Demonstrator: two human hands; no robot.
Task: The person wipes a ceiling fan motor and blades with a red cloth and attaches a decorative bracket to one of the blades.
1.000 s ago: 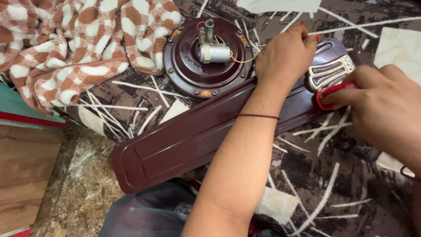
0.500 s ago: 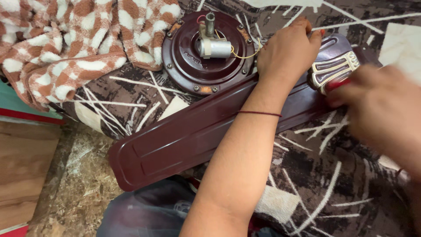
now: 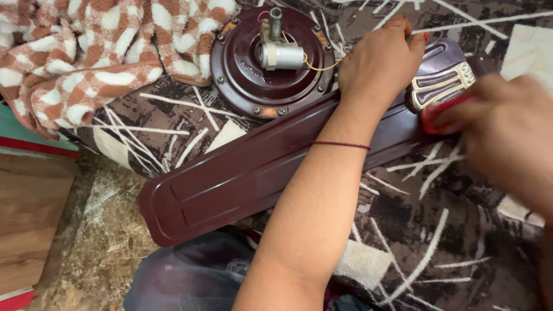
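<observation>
A long maroon fan blade (image 3: 230, 184) lies slantwise on a dark patterned cloth (image 3: 432, 242). My left hand (image 3: 380, 63) presses down on the blade near its upper end, fingers curled over the far edge. At that end sits a maroon bracket with cream ornament (image 3: 440, 86). My right hand (image 3: 507, 121), blurred, grips a red-handled tool (image 3: 438, 112) whose handle lies against the bracket; its tip is hidden. The round maroon fan motor (image 3: 271, 63), with a silver cylinder and a shaft on top, lies just left of my left hand.
A brown and white checked blanket (image 3: 86, 52) is bunched at the upper left. A wooden board (image 3: 29, 219) and a speckled stone floor (image 3: 98, 230) lie at the lower left. My knee in dark trousers (image 3: 190, 276) is below the blade.
My right hand has shifted slightly at the bracket with the red tool and is now blurred. My left hand stays pressed on the blade.
</observation>
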